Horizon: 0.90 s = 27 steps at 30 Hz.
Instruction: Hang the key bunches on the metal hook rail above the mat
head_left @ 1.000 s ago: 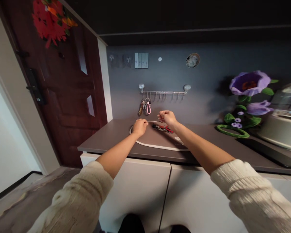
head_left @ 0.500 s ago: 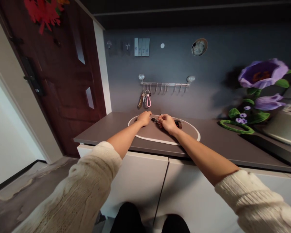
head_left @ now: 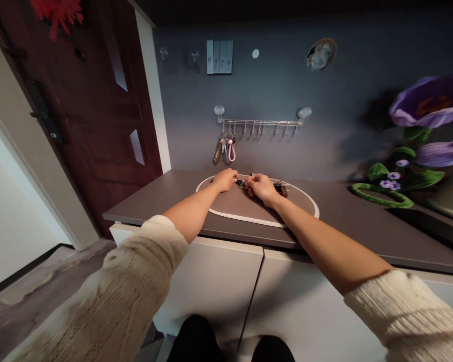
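Observation:
My left hand [head_left: 225,180] is closed in a pinch at the left end of a small dark metal keychain [head_left: 240,184], whose fine parts are too small to make out. The fingers of my right hand [head_left: 263,189] are closed on its other end, so the piece spans the gap between both hands. Both hands are low over a brown oval mat with a white rim [head_left: 245,218]. Just right of my right hand lies a small dark brown case [head_left: 283,190] with thin metal prongs, partly hidden behind that hand.
On the wall above, a clear hook rail [head_left: 260,122] carries keys with a pink loop [head_left: 231,151] and a brown tag [head_left: 217,153]. Purple artificial flowers [head_left: 430,103] with a green ring base [head_left: 381,196] stand at the right. A dark red door [head_left: 98,110] is at the left.
The view has tipped slightly downward and moved closer. Both hands keep their pinch on the keychain, with only slight finger movement.

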{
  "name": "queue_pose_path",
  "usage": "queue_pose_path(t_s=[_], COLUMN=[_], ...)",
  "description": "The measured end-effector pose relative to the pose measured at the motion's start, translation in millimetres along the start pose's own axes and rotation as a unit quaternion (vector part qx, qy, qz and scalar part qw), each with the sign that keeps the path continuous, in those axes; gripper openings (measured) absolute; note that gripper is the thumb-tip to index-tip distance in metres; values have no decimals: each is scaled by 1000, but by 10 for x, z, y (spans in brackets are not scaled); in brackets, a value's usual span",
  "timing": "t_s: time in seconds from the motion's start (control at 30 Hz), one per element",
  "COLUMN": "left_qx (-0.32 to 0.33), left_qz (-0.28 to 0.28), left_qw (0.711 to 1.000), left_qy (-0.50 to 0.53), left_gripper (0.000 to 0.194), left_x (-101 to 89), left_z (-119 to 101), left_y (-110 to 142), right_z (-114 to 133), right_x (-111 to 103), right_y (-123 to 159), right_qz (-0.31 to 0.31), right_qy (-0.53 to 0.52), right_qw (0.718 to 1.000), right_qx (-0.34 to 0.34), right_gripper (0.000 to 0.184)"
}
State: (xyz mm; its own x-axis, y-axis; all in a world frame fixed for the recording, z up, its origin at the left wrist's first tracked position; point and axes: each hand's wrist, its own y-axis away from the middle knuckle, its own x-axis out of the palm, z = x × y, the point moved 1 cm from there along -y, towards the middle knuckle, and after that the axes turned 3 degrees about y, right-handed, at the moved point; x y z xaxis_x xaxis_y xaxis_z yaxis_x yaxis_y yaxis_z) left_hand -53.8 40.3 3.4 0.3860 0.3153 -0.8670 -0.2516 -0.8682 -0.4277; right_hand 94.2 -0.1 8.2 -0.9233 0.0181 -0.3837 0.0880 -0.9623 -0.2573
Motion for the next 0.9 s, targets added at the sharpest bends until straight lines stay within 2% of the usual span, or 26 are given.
queue_pose_path(t_s=[0.17, 0.43, 0.7, 0.9], left_qx=[1, -15, -55, -36], left_qz=[-3, -38, -66, -71], left_qw=[1000, 991, 961, 940], left_qy=[31, 127, 264, 332], left_gripper=[14, 12, 12, 10], left_x=[-59, -192, -297, -336], left_z=[-21, -43, -132, -193], left_y=[33, 90, 106, 111], right_z=[-7, 16, 20, 25], right_x=[-2, -4, -13, -24], right_y=[-17, -17, -5, -3], right_qz=[8, 16, 22, 17], right_qy=[-17, -34, -39, -37], right_qw=[1000, 999, 999, 999], right_qx=[3, 11, 0, -32], right_gripper=[11, 12, 10, 5])
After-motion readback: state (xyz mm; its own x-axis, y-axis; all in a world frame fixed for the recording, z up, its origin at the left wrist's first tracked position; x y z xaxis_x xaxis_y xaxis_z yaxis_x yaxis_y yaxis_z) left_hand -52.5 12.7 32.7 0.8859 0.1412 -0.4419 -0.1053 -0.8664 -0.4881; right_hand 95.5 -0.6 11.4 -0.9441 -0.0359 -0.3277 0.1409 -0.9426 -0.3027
